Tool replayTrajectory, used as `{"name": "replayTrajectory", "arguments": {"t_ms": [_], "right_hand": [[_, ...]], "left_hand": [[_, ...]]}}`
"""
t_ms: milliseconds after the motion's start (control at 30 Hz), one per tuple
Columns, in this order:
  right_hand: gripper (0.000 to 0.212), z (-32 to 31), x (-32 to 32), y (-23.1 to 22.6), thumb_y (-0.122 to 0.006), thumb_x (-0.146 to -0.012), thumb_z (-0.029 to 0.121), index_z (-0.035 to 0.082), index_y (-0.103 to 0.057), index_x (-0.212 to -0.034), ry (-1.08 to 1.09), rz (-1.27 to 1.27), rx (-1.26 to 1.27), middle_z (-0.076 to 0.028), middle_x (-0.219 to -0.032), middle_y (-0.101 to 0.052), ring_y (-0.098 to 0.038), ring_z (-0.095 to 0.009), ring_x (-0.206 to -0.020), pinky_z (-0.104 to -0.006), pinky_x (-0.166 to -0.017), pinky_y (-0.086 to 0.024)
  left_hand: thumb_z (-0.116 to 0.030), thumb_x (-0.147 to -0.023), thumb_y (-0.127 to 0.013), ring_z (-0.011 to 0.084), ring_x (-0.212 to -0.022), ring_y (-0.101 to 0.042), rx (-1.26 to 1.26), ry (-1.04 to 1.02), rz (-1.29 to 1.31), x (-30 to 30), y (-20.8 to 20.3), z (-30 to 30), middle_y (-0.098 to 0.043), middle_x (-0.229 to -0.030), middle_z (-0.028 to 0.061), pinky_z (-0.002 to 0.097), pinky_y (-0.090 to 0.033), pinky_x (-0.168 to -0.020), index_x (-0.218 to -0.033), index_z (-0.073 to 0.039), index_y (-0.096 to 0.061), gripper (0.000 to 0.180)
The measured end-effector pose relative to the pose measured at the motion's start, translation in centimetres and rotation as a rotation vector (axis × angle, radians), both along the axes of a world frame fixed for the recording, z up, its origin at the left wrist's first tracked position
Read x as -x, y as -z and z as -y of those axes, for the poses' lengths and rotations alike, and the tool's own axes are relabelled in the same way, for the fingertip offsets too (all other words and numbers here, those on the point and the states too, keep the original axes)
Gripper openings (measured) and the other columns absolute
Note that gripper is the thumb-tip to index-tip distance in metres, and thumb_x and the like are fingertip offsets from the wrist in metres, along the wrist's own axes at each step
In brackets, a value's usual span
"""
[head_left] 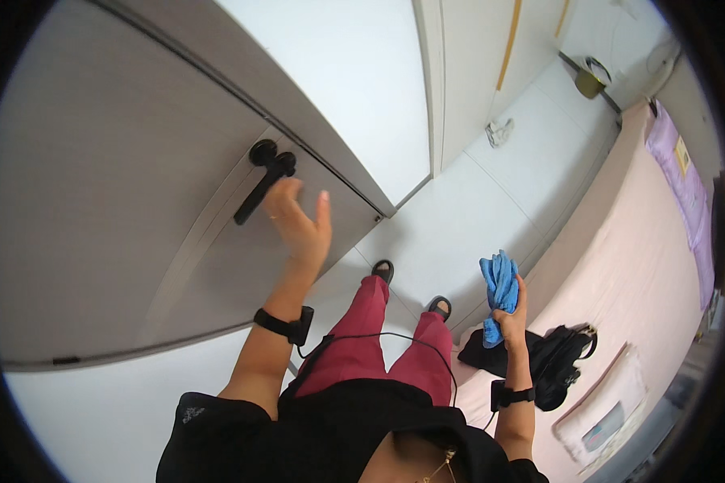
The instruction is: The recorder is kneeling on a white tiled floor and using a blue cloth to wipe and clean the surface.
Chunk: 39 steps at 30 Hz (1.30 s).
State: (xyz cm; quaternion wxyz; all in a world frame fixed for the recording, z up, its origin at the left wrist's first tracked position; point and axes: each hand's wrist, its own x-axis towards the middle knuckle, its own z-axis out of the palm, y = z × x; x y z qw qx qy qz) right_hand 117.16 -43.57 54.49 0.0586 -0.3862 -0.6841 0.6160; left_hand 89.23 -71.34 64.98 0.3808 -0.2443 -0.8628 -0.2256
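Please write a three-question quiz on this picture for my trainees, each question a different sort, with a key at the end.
1. Fill in the missing word: the right grip holds a blue ____.
2. True or false: a black bag lies on the white tiled floor.
3. Which of these is nearest to the left grip?
A. the purple cushion
B. the black door handle
C. the black bag

Key:
1. cloth
2. False; the black bag lies on the pink cover.
3. B
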Motion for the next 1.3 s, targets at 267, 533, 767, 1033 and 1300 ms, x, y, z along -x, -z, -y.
{"name": "replayTrajectory", "arguments": {"t_ms": [267, 533, 767, 1033, 1300], "right_hand": [[0.080, -1.3, 0.6, -3.5, -0.054, -0.054, -0.002, 0.007, -0.034, -0.131, -0.197, 0.026, -0.034, -0.015, -0.119, -0.045, -0.046, -0.027, -0.108, -0.0316, -0.092, -0.035], [0.082, 0.2, 1.7, -5.3, -0.055, -0.054, -0.002, 0.010, -0.034, -0.132, -0.224, 0.058, 0.162, -0.013, -0.117, -0.046, -0.048, -0.024, -0.103, -0.0304, -0.088, -0.039], [0.082, -1.3, 1.5, -2.7, -0.055, -0.054, -0.004, 0.010, -0.034, -0.132, -0.291, 0.074, 0.105, -0.012, -0.117, -0.047, -0.049, -0.023, -0.101, -0.0283, -0.084, -0.041], [0.082, -5.0, 2.6, -0.2, -0.055, -0.055, -0.006, 0.012, -0.034, -0.132, -0.565, -0.064, 0.136, -0.012, -0.113, -0.049, -0.050, -0.021, -0.098, -0.0280, -0.081, -0.042], [0.083, -5.3, 6.0, -2.5, -0.059, -0.056, -0.002, 0.015, -0.034, -0.133, -0.882, -0.104, 0.121, -0.012, -0.110, -0.052, -0.052, -0.022, -0.094, -0.0285, -0.080, -0.043]], "left_hand": [[-0.060, -0.079, -0.049, 0.0311, -0.072, -0.058, 0.257, -0.475, 0.695, 1.9, -3.5, 5.2, -0.060, -0.070, 0.0114, 0.0396, -0.043, -0.069, -0.082, -0.005, -0.060, 0.057], [-0.060, -0.076, -0.056, 0.0152, -0.053, -0.045, -0.264, -0.277, 0.708, 2.6, -1.7, 4.0, -0.047, -0.055, 0.0044, 0.0332, -0.036, -0.053, -0.066, -0.004, -0.055, 0.057], [-0.060, -0.072, -0.058, 0.0257, -0.058, -0.056, -0.145, -0.291, 0.752, -2.8, -0.7, 3.9, -0.057, -0.059, 0.0068, 0.0362, -0.041, -0.056, -0.075, -0.008, -0.062, 0.052], [-0.046, -0.079, -0.057, 0.0310, -0.051, -0.049, 0.095, -0.222, 0.638, -16.2, -2.1, 4.3, -0.049, -0.053, 0.0116, 0.0381, -0.036, -0.049, -0.059, -0.004, -0.049, 0.047], [-0.020, -0.083, -0.046, 0.0310, -0.052, -0.044, 0.116, -0.233, 0.680, -29.7, -2.7, 2.6, -0.047, -0.053, 0.0121, 0.0393, -0.032, -0.055, -0.055, -0.003, -0.045, 0.032]]}}
